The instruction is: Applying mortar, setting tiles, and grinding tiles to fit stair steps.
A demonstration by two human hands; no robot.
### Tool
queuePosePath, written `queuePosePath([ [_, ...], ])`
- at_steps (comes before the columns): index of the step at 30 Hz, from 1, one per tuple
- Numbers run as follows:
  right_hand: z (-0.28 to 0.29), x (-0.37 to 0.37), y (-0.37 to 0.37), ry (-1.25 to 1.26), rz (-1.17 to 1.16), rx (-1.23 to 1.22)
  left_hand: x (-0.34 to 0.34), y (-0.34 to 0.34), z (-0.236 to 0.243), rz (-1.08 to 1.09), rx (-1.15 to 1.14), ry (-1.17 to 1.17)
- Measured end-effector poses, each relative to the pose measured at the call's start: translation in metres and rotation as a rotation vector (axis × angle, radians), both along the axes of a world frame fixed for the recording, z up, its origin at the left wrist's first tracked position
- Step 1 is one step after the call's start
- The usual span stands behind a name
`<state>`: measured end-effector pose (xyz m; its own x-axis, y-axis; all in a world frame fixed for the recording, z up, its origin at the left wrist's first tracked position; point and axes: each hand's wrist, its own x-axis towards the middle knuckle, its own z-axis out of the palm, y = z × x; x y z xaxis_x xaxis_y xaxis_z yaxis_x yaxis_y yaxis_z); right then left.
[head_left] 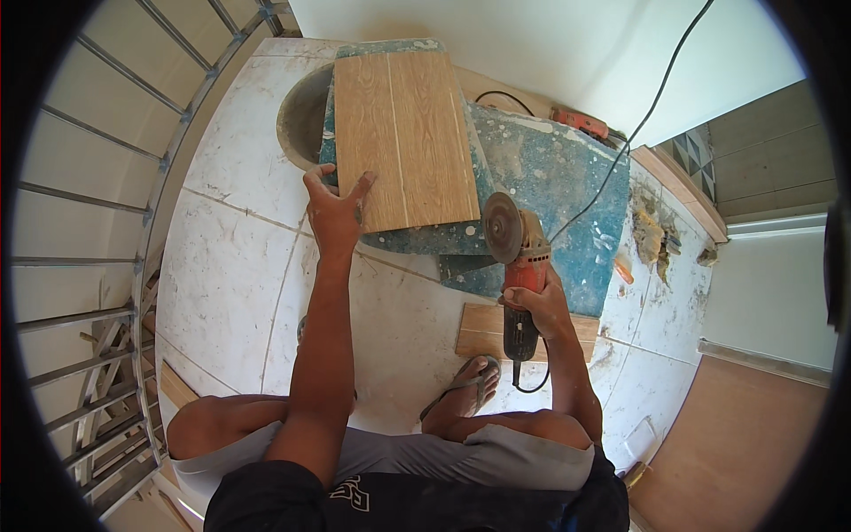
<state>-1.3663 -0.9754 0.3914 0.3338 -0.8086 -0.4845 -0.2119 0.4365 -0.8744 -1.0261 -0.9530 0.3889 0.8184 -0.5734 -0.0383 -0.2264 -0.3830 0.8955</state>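
Note:
My left hand (337,211) grips the near left corner of a wood-look tile (412,133), thumb on its face and fingers at its left edge. A pale line runs lengthwise down the tile. Beneath it lies a paint-spattered blue-green board (417,241), partly hidden. In my right hand (542,306) is a red and black angle grinder (529,275), held upright by its body. Its round cutting disc (503,227) appears just right of the tile's near right corner; I cannot tell whether they touch.
A round grey basin (297,120) sits partly under the board. More blue-green board (567,195) spreads right, crossed by a black cord (651,111). Another red power tool (581,122) lies by the wall. A wood-look offcut (479,330) is near my sandalled foot (465,390). Metal railing (146,213) bounds the left.

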Motion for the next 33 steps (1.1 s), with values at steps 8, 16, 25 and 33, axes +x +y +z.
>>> queuePosePath([
  [8,0.001,0.006,0.003,0.076,0.034,-0.098,0.005,-0.001,-0.018,0.023,-0.047,0.045],
  [16,-0.002,0.009,0.003,0.078,0.037,-0.097,0.002,-0.002,-0.017,0.008,-0.209,0.180],
  [25,-0.005,0.011,0.004,0.075,0.037,-0.090,0.003,-0.002,-0.018,0.029,-0.187,0.172],
  [33,-0.009,0.011,0.005,0.072,0.036,-0.070,0.013,-0.001,-0.033,0.062,-0.105,0.144],
])
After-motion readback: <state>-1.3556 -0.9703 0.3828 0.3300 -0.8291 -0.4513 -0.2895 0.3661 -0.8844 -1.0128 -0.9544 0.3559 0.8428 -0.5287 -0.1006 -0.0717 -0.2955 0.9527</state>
